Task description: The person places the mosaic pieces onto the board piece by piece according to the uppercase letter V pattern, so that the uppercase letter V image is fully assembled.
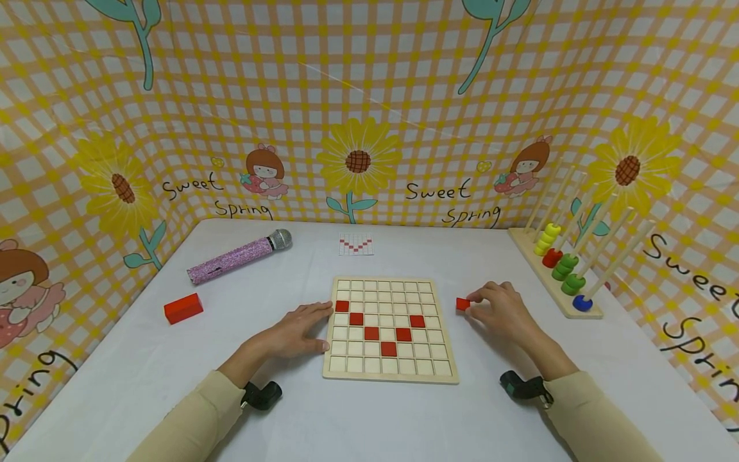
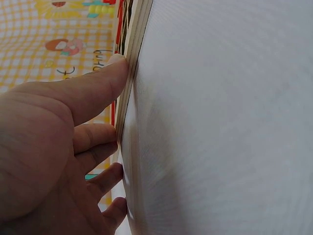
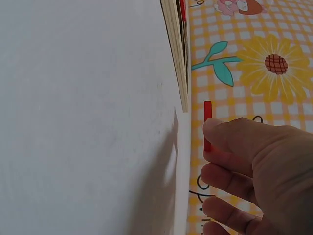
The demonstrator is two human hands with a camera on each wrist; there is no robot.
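A wooden grid board point(image 1: 369, 367) lies mid-table, with several red square tiles point(image 1: 389, 349) set in its cells in a V-like pattern. My left hand point(image 1: 294, 332) rests at the board's left edge, thumb and fingertips touching its side, as the left wrist view also shows. To the right of the board my right hand point(image 1: 501, 312) pinches a thin red square tile point(image 1: 462, 304) between thumb and forefinger. In the right wrist view that tile point(image 3: 208, 110) appears edge-on, above the table and apart from the board point(image 3: 177, 58).
Behind the board lies a small pattern card point(image 1: 356, 244) with a red V. A glittery microphone point(image 1: 239, 256) and a red block point(image 1: 183, 308) are on the left. A wooden peg stand point(image 1: 568, 308) with coloured beads stands at right. Patterned cloth point(image 1: 369, 96) hangs around the table.
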